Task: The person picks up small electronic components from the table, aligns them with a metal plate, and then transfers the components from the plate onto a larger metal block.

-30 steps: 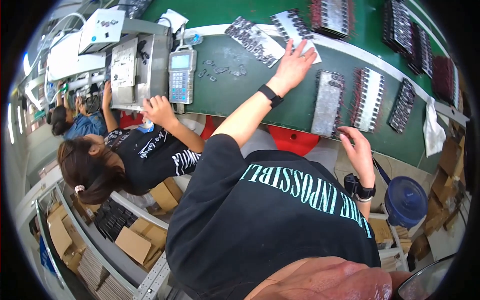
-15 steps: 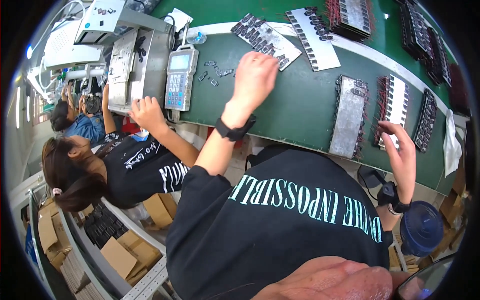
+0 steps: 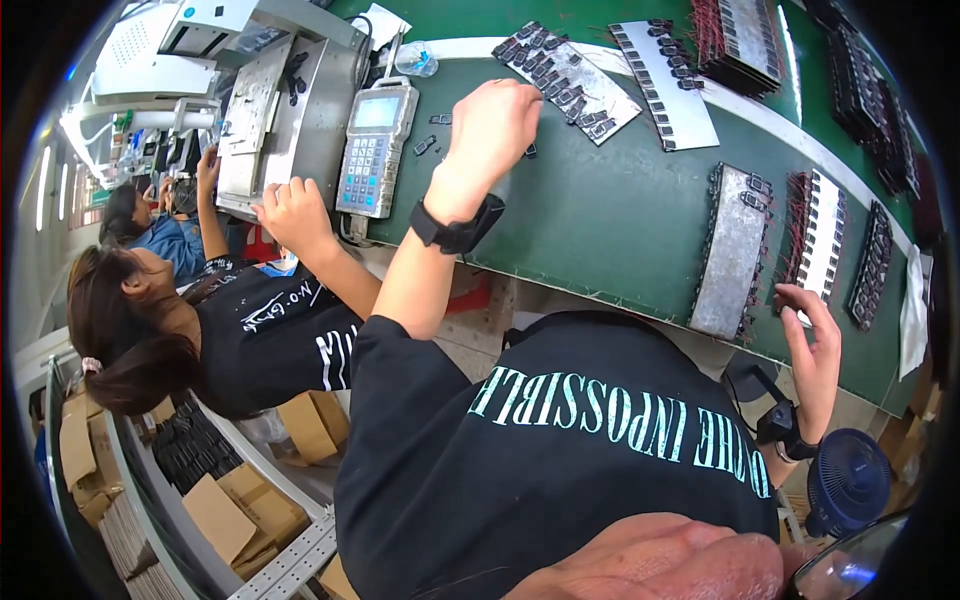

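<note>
My left hand (image 3: 495,128) is over the green bench, its fingers curled down and the tips hidden. Small black rectangular parts (image 3: 426,146) lie loose beside and partly beneath it. To its right, a pale plate (image 3: 612,100) carries rows of similar black parts. At the bench's near right, my right hand (image 3: 815,335) has thumb and forefinger apart, with nothing visible between them. It is close to the near end of a white strip (image 3: 822,235) edged with black parts and dark red wires; contact cannot be told. Left of that strip lies a grey metal plate (image 3: 727,262).
A keypad device with a screen (image 3: 374,150) stands left of the loose parts, beside a metal machine (image 3: 315,110). A co-worker's hand (image 3: 298,215) is near that machine. Stacked wired plates (image 3: 740,45) lie at the back; a blue fan (image 3: 848,480) stands at lower right.
The view has shifted, so the bench sits farther right. Relative to the bench, my left hand has moved left, from the pale plate's edge to over the loose parts. My right hand stays near the white strip.
</note>
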A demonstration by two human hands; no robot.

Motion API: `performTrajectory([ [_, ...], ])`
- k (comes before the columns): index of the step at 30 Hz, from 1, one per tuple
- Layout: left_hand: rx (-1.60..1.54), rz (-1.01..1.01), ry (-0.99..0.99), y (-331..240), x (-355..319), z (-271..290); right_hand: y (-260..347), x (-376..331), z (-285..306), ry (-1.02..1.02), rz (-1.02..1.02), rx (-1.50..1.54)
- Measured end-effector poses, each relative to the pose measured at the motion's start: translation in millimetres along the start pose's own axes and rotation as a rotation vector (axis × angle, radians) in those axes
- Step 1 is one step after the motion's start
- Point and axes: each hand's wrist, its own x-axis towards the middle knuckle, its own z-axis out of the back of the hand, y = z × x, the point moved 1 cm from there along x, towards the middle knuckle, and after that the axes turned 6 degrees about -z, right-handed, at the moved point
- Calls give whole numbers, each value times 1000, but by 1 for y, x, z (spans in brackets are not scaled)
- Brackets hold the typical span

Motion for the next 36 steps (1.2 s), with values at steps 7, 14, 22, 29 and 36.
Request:
performTrajectory([
  [7, 97, -55, -21, 11, 57, -49, 16, 13, -13, 63, 53, -34],
  [14, 168, -21, -1, 13, 79, -76, 14, 8, -21, 53, 69, -4],
  [22, -17, 205, 112, 17, 90, -74, 11, 17, -24, 83, 135, -17],
  [29, -103, 3, -125, -13, 70, -46, 12, 19, -28, 75, 135, 174],
  [36, -213, -545, -284, -170, -24, 5, 19, 34, -64, -9, 73, 633],
])
